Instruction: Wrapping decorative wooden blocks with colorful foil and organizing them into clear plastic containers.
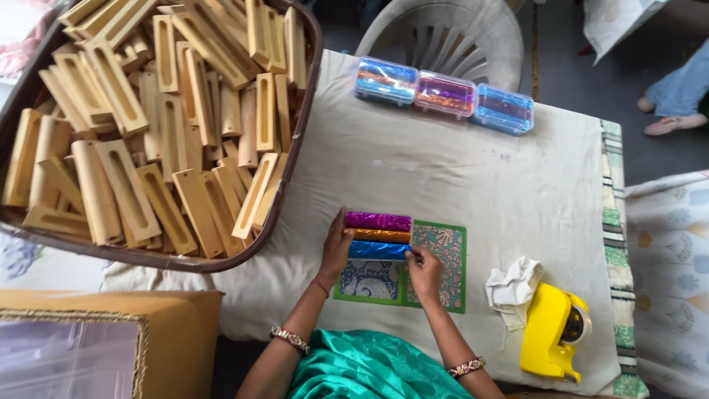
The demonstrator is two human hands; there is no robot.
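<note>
We see three short foil-wrapped rolls lying side by side on a green-bordered patterned card (443,267) near the front of the table: a shiny purple roll (378,221) farthest away, a copper-orange roll (379,236) in the middle and a blue roll (377,250) nearest. Our left hand (336,251) rests flat against the left ends of the rolls with the fingers stretched out and nothing clasped in it; our right hand (424,270) has its fingertips pinched at the right end of the blue roll, loosely curled. To the right lie a crumpled white cloth (511,287) and just beside it a yellow plastic tape dispenser (548,332), both well clear of the hands. At the far edge of the table three clear plastic boxes (443,94) with blue, purple and blue foil contents stand in a row, touching one another. On the left a large dark tub (310,81) heaped with slotted pale wooden blocks (148,125) overhangs the table edge, close to our left hand. A cardboard box (177,325) sits near left. The table is covered with an off-white cloth (473,177); beyond it stands a white plastic chair (443,33), and another person's feet (668,111) show far right on a grey floor.
</note>
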